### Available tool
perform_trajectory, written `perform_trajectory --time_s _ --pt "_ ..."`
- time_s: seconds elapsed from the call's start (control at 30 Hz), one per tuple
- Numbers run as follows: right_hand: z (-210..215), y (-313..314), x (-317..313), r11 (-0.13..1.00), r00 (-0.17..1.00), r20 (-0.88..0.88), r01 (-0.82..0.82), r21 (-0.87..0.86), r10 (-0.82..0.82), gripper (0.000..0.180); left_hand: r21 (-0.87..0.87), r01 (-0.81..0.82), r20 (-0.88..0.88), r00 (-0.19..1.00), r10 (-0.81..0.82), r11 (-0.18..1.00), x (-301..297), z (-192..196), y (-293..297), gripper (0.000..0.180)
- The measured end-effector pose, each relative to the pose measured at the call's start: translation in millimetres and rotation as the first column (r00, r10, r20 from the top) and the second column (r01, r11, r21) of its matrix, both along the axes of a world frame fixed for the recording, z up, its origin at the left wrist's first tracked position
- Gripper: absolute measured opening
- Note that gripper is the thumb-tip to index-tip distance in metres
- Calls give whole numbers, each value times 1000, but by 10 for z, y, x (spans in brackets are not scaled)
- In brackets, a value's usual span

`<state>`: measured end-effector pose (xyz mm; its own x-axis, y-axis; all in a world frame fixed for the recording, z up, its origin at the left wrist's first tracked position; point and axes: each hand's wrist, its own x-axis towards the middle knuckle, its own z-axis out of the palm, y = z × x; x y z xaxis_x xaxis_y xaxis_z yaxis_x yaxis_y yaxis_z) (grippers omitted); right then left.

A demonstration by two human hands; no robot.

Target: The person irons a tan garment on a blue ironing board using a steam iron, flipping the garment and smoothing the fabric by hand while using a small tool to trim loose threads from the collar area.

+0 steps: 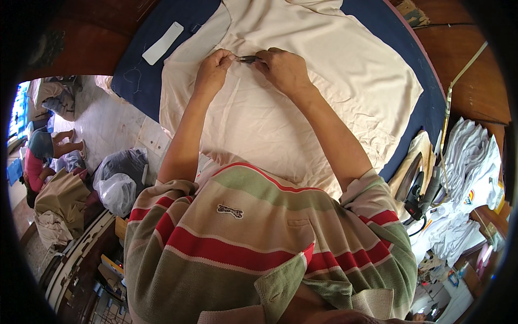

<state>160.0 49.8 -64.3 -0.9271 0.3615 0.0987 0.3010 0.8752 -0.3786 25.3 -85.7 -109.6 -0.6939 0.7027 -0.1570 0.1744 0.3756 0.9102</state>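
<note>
A cream garment (pixel 253 119) lies spread over a dark blue cloth-covered table (pixel 137 83), its fabric creased in places. Above its upper middle, my right hand (pixel 286 70) is closed around a small pair of dark thread snips (pixel 248 59), with the blades toward the left. My left hand (pixel 213 70) is pinched close to the snips' tips. What sits between its fingertips is too small to make out; it may be thread or a bit of cloth. Both forearms reach across the garment.
An iron (pixel 415 197) stands at the table's right edge, beside stacked white shirts (pixel 464 156). A white card-like strip (pixel 163 43) lies at the far left of the table. On the floor to the left are plastic bags (pixel 118 178) and a person (pixel 40 156) bending.
</note>
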Motion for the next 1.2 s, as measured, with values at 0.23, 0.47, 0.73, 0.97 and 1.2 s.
perform_trajectory --time_s 0.23,0.47,0.73,0.97,1.2 --pt "-95 21 -44 999 1000 2 -5 -50 5 20 9 15 29 999 -15 1000 16 91 -1 17" --pt "-78 300 385 602 873 -215 107 -791 -438 33 354 -499 -218 779 588 791 -168 107 -718 16" --pt "-149 258 1355 584 785 -225 204 -786 -577 32 101 -367 -626 699 345 925 -89 36 -1190 13" --pt "-316 997 3091 493 467 -217 621 -609 -857 37 -140 -907 -851 316 420 397 -1034 -198 -2971 62" --pt "-267 1980 3985 495 504 -142 864 98 -852 52 -290 -104 -865 453 -214 951 -296 237 -928 40"
